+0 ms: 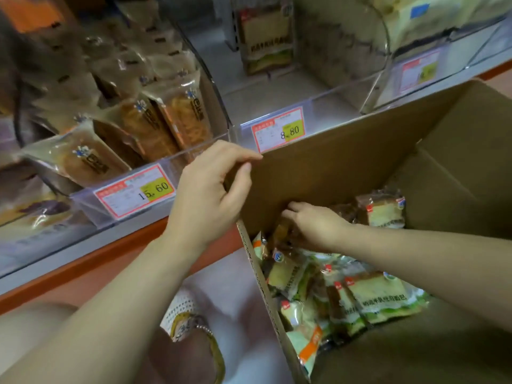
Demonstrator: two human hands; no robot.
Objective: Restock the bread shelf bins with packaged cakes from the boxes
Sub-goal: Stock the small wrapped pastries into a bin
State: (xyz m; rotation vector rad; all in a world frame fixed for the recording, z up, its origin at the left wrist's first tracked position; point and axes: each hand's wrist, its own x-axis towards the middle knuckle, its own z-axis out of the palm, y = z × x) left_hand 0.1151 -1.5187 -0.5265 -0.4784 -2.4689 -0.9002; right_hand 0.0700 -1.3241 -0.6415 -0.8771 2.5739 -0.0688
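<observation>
The left hand (210, 195) pinches the top corner of the cardboard box (346, 167), thumb inside the wall and fingers curled over its edge. The right hand (313, 225) reaches down inside the box, close to that same wall, with its fingers bent in among the packaged cakes (379, 295); whether it has hold of one cannot be told. The cakes lie in a loose heap on the box floor, in clear wrappers with green and white print, a small red mark and a line of Chinese writing too soft to read. The box stands just in front of the shelf. Behind it the middle bin (277, 101) holds one upright packet (266, 42) at the back, and its price tag (278, 128) reads 8.80 on a yellow patch. The left bin (219, 106) is packed with brown-wrapped cakes (155, 120), and its tag (135, 191) reads 15.60. The right bin (385, 51) holds pale yellow packets, and its tag (419, 72) is too blurred to read. A white mesh shoe (191, 322) shows on the floor below the left arm.
</observation>
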